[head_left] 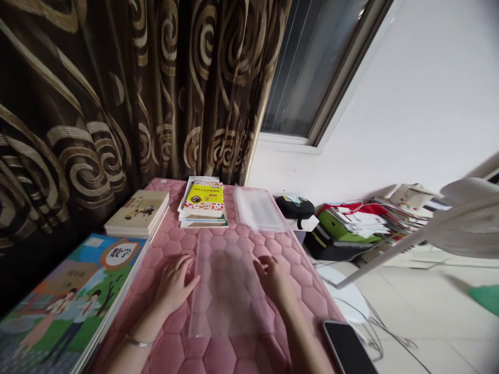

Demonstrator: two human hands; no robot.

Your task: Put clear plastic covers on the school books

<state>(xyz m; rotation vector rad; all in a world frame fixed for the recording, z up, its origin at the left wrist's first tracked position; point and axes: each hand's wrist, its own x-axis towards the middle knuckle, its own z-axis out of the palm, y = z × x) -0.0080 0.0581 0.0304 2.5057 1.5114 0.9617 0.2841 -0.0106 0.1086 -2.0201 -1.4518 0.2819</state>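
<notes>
A clear plastic book cover (226,285) lies flat on the pink quilted surface (183,317) in front of me. At its left side rests my left hand (176,280), with the thumb stretched toward the cover's edge and the fingers apart. On the other side, my right hand (273,280) is at the cover's right part, its fingers loosely bent and apart. Neither hand grips anything that I can see. Beyond the cover lie more clear plastic covers (261,208) and a pile of booklets with a yellow one (205,195) on top.
To the left stand a stack of textbooks (78,296) and a smaller stack of beige books (136,210). A phone (346,345) lies near the right edge, beside a white fan (393,246). A black case (295,206) is past the far right corner; cables (380,332) trail on the floor.
</notes>
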